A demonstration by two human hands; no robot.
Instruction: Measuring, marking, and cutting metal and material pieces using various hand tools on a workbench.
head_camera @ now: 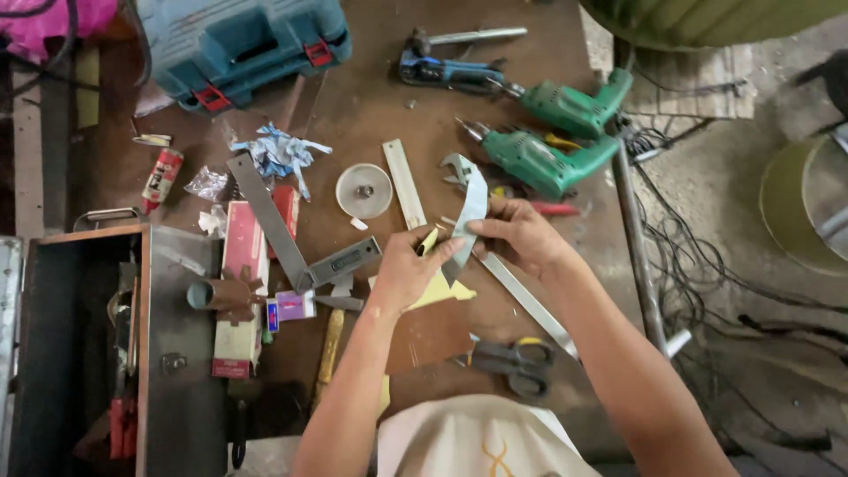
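Observation:
Both my hands hold one curved grey metal strip (471,205) above the brown workbench (371,115). My left hand (408,269) grips its lower end, with a yellow pencil-like tip (428,240) showing between the fingers. My right hand (519,233) pinches the strip's middle from the right. The strip arcs up towards a wrench (455,168). A yellow sheet (442,291) and a brown cardboard piece (430,336) lie under my left wrist.
Two green drills (548,159) lie at the right, scissors (517,362) near me, a steel try square (291,243), a ruler (405,184), a round disc (364,191), a teal tool case (247,44), an open metal toolbox (106,344), and cables (698,265) on the floor.

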